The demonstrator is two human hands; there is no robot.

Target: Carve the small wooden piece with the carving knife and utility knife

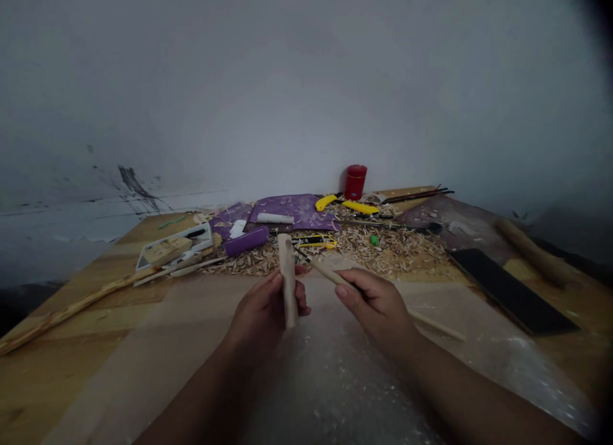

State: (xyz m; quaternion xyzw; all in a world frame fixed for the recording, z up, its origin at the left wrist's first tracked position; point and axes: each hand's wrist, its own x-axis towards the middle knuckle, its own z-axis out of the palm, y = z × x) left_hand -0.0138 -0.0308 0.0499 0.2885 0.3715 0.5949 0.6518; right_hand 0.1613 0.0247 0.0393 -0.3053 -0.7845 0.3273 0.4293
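Observation:
My left hand (261, 311) is closed round a pale piece of wood (288, 282), held roughly upright over the plastic sheet. My right hand (376, 304) grips the wooden handle of a carving tool (328, 271), thumb along its side. The tool's dark metal tip points left, close to the upper part of the wood; whether it touches cannot be made out. Behind both hands lies a spread of wood shavings (402, 244). Among them rests a yellow utility knife (320, 241), just beyond the tool's tip.
A red canister (355, 182) stands by the wall. Yellow-handled tools (360, 207) and purple sheeting (299, 209) lie at the back. To the left are a white tray (205, 236) and a long stick (81, 309); to the right, a dark flat block (514, 292) and a thick wooden rod (531, 250).

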